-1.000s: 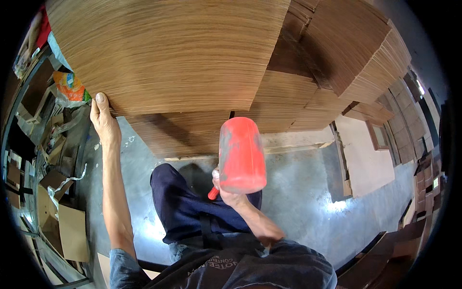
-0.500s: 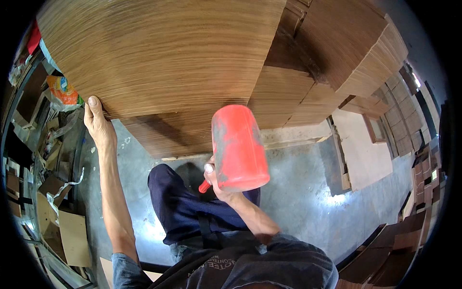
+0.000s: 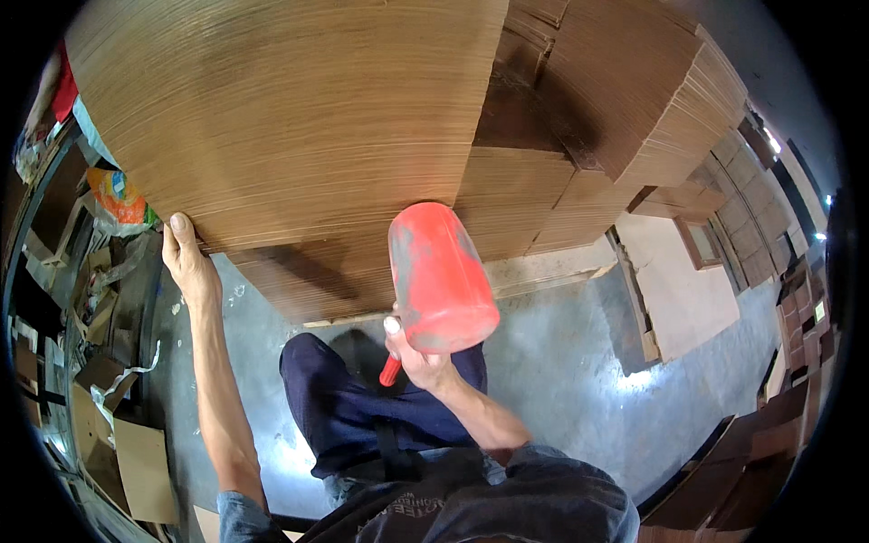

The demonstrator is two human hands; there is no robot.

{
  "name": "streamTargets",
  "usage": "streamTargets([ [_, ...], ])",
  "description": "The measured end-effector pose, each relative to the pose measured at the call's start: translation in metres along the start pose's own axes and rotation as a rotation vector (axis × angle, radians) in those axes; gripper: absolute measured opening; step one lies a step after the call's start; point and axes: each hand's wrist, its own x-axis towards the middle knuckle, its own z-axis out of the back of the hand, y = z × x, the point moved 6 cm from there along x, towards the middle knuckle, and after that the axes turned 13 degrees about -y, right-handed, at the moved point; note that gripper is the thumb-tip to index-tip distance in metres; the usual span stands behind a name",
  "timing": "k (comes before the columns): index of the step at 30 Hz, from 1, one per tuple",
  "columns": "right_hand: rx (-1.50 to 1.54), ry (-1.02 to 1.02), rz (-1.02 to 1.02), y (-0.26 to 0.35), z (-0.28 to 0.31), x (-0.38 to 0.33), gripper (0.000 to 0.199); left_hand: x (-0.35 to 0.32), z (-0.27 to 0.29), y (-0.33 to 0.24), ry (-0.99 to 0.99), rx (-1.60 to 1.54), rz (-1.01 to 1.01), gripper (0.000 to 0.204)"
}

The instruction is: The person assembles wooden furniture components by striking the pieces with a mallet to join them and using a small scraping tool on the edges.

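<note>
Red mallet [image 3: 443, 276] in the right hand [image 3: 423, 357], left hand [image 3: 193, 269] at the stack's corner

A worker in a dark shirt [image 3: 453, 498] and dark blue trousers [image 3: 330, 398] faces a tall, wood-toned stack [image 3: 290, 118], its surface finely lined, that fills the top of the frame left of center. The right hand, just below the center of the frame, is closed around the mallet, whose broad head, scuffed with grey, rises above the fist. The red end of the handle [image 3: 390, 371] pokes out at the lower left of that hand. The head's upper end overlaps the stack's lower edge in the view; whether the two touch cannot be told.

At left, the left hand meets the stack's lower left corner, thumb pointing up; whether it grips or merely rests there is unclear, as some fingers are hidden. A second lined stack [image 3: 335, 281] shows beneath the first. More brown stacks [image 3: 625, 81] stand at upper right, and a pale panel [image 3: 683, 281] lies to the right above the grey floor [image 3: 561, 389]. An orange bag [image 3: 118, 195] sits at upper left, and an open cardboard box [image 3: 147, 475] at lower left.
</note>
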Motion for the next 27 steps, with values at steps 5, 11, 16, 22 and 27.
streamTargets([
  [5,-0.176,0.02,0.108,0.012,0.005,0.005,0.015,-0.005,-0.004,-0.003,-0.002,-0.002,-0.003,0.053],
  [11,0.128,-0.001,-0.072,0.045,-0.009,0.043,0.015,-0.001,0.005,-0.003,-0.003,0.078,-0.029,0.052],
  [16,-0.042,0.034,-0.015,0.048,0.003,0.042,0.018,-0.008,-0.008,-0.008,-0.027,0.048,-0.06,0.052],
  [22,0.034,0.011,0.047,0.071,-0.005,0.067,0.02,-0.005,0.001,-0.008,-0.022,0.108,-0.075,0.05],
  [27,0.151,-0.02,-0.068,0.094,-0.005,0.069,0.02,-0.012,-0.011,-0.017,-0.035,0.096,-0.146,0.038],
])
